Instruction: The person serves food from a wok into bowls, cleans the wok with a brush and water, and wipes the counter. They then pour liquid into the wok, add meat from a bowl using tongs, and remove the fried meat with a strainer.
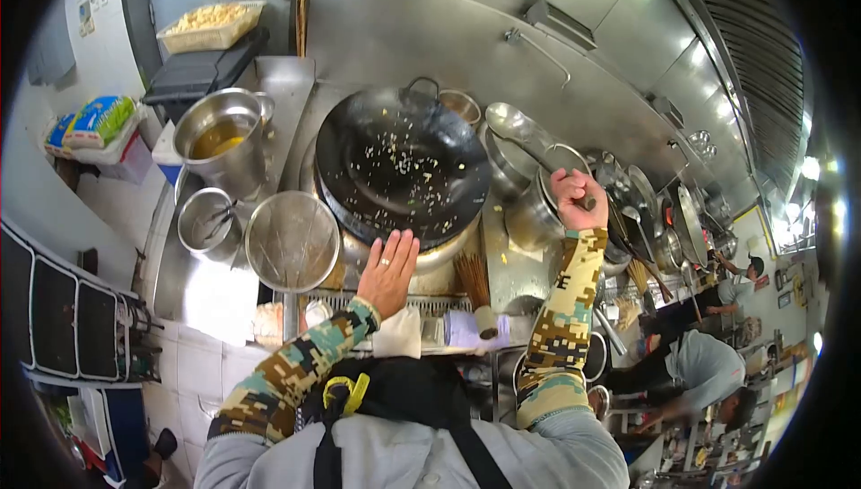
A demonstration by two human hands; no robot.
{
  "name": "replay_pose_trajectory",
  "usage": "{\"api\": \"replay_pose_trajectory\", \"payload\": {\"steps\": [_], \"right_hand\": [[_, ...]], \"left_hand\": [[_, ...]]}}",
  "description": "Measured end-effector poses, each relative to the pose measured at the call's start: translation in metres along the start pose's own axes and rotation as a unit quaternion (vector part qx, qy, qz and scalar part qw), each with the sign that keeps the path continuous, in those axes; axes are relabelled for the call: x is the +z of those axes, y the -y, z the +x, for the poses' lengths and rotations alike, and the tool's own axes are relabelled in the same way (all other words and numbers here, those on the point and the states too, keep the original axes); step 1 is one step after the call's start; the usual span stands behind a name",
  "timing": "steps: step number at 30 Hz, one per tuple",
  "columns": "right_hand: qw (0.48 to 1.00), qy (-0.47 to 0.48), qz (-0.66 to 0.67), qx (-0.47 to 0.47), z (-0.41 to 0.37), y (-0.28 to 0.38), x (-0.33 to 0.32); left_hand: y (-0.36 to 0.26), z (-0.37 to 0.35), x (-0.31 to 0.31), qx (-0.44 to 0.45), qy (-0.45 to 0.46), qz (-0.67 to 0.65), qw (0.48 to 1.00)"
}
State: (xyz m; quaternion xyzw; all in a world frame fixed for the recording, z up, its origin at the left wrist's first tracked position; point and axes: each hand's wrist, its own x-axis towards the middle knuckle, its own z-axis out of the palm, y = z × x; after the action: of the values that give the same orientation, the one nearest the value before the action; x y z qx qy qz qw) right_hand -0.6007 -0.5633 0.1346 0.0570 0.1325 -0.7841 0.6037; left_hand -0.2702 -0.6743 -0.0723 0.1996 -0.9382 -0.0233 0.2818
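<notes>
A large black wok (395, 157) sits on the stove, with small white and yellowish food bits scattered inside it. At the wok's near rim is my left hand (391, 271), palm down, its fingers stretched out and a ring on one of them. My right hand (578, 199) is wrapped round the handle of a metal ladle (509, 120), to the right of the wok. The ladle's bowl points up and left over the metal pots (531, 220), away from the wok.
Left of the wok are a round strainer (293, 242), a pot of yellow liquid (220, 138) and a smaller pot (208, 225). A bamboo brush (473, 283) lies near the front edge. Pans crowd the right side, where other people (704, 368) stand farther off.
</notes>
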Motion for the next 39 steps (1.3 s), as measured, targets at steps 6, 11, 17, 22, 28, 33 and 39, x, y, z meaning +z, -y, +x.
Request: {"api": "replay_pose_trajectory", "payload": {"steps": [6, 11, 17, 22, 28, 33, 39], "right_hand": [[0.911, -0.192, -0.349, -0.106, -0.080, -0.096, 0.012], [0.791, -0.213, -0.566, -0.089, -0.118, -0.114, 0.008], [0.643, -0.228, -0.711, -0.168, -0.007, -0.010, -0.036], [0.582, -0.272, -0.738, -0.206, 0.130, 0.068, -0.099], [0.837, -0.251, -0.451, -0.183, 0.169, 0.100, -0.108], [0.986, -0.087, -0.115, -0.081, 0.140, 0.133, -0.070], [0.999, 0.026, 0.003, -0.018, 0.073, 0.091, -0.036]], "left_hand": [[-0.001, -0.004, 0.006, -0.011, -0.010, -0.030, 0.999], [-0.004, -0.001, 0.001, -0.024, -0.056, -0.066, 0.996], [-0.032, 0.008, -0.005, -0.070, -0.056, -0.093, 0.992], [-0.125, 0.022, 0.049, 0.044, 0.265, -0.307, 0.913], [-0.191, 0.014, 0.123, 0.085, 0.251, -0.275, 0.924], [-0.198, 0.025, 0.126, -0.130, 0.314, -0.312, 0.887], [-0.114, 0.018, 0.104, -0.396, 0.253, -0.755, 0.456]]}}
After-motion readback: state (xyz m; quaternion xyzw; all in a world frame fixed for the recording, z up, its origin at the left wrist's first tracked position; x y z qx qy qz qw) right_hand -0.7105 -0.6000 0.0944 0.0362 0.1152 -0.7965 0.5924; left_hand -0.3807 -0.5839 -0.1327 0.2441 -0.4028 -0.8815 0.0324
